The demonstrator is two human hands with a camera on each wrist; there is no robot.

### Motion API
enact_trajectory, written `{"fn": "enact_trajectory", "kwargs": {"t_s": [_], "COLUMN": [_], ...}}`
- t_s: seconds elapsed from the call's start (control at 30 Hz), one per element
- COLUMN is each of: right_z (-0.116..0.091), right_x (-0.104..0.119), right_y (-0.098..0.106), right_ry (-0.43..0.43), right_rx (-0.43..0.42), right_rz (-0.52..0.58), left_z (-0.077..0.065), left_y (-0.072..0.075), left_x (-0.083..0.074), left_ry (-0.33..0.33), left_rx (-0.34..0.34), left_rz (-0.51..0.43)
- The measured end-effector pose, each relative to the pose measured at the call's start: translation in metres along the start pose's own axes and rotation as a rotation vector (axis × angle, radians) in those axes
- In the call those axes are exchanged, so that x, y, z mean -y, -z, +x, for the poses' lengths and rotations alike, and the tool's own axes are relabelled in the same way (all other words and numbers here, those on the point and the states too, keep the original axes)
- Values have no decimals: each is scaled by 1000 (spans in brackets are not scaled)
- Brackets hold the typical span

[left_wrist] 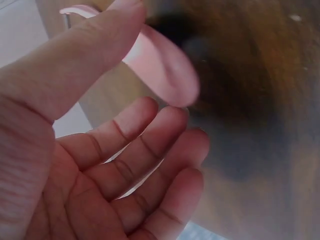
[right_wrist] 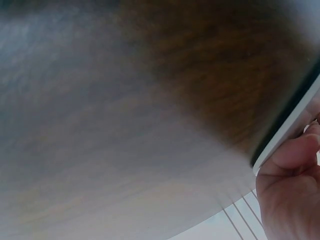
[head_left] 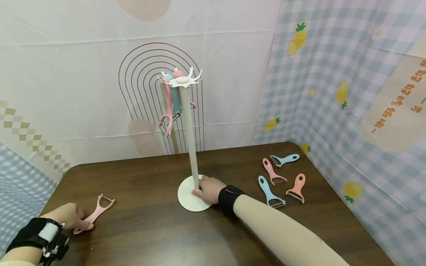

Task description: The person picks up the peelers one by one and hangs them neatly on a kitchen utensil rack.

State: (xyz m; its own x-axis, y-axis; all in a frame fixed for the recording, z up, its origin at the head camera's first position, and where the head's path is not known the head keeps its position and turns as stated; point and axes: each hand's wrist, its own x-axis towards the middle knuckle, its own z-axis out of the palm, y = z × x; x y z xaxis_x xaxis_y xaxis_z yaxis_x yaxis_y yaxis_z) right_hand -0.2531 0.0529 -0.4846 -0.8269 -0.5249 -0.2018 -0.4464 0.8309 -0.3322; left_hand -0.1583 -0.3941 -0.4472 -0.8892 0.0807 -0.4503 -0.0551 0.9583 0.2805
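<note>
My left hand (head_left: pixel 68 216) is at a pink peeler (head_left: pixel 100 210) on the table's left side. In the left wrist view, its thumb lies across the pink handle (left_wrist: pixel 167 72); the other fingertips are loosely extended along the handle's lower edge. My right hand (head_left: pixel 211 189) holds the foot of a white rack (head_left: pixel 189 136), with thumb and fingers about the pole just above the round base. In the right wrist view, the thumb (right_wrist: pixel 295 152) lies over the base's rim. Pink and blue peelers (head_left: pixel 175 98) hang from the rack's left hooks, partly overlapping.
Several peelers lie right of the rack: a blue one (head_left: pixel 285 159), a pink one (head_left: pixel 272 170), another blue one (head_left: pixel 269 190) and an orange one (head_left: pixel 297 187). My right forearm crosses the dark wooden table (head_left: pixel 146 229) before them. Fabric walls (head_left: pixel 233 111) stand behind and to the right.
</note>
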Motion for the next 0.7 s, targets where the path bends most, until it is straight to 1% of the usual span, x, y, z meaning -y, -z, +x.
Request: {"fn": "enact_trajectory", "kwargs": {"t_s": [0.2, 0.43, 0.7], "right_z": [3, 8, 7], "right_x": [-2, -7, -6], "right_y": [-2, -8, -6], "right_ry": [2, 20, 8], "right_rx": [-5, -21, -13], "right_rz": [8, -3, 7], "left_z": [-3, -3, -2], "left_y": [-6, -10, -11], "left_x": [0, 2, 2], "left_ry": [9, -18, -18], "left_rx": [-18, -79, -90], "left_rz": [-5, -13, -15]}}
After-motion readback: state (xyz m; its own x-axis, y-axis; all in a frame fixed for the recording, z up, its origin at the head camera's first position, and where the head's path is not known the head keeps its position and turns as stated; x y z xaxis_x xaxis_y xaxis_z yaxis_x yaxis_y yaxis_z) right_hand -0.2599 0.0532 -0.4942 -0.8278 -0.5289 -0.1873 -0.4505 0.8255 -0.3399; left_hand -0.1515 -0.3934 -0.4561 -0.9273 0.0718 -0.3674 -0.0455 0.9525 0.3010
